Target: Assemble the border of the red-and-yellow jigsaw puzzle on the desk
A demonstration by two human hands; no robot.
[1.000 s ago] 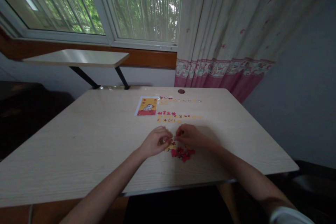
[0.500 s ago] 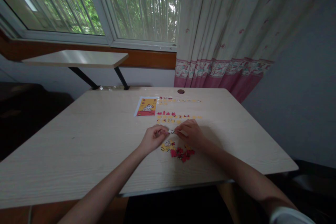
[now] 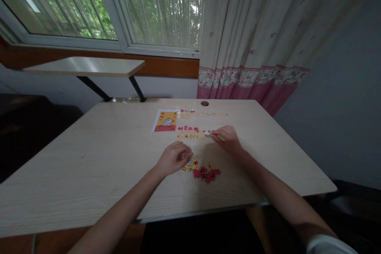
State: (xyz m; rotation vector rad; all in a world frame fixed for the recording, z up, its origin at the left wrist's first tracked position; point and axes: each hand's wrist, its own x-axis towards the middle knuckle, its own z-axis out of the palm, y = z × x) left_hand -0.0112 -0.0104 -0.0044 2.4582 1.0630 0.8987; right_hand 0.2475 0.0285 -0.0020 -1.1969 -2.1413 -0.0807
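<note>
Between thumb and fingers, my right hand (image 3: 228,139) pinches a small white puzzle piece (image 3: 207,133), at the right end of the nearer rows of puzzle pieces (image 3: 189,137). My left hand (image 3: 174,158) is curled closed just above the table, left of the loose pieces; what its fingers hold, if anything, is hidden. Close to it lie yellow and white puzzle pieces (image 3: 188,168), partly covered by the fingers. A heap of red puzzle pieces (image 3: 207,174) sits beside them on the right.
A picture card (image 3: 166,121) of a white animal on yellow and red lies left of the rows. Farther rows of pieces (image 3: 205,114) run along behind. The wooden table (image 3: 104,166) carries a raised shelf (image 3: 89,66) at back left. A curtain (image 3: 238,75) hangs behind.
My right hand has moved away from my left, forward and to the right, carrying the white puzzle piece to the nearer rows. My left hand has stayed nearly in place and no longer touches that piece.
</note>
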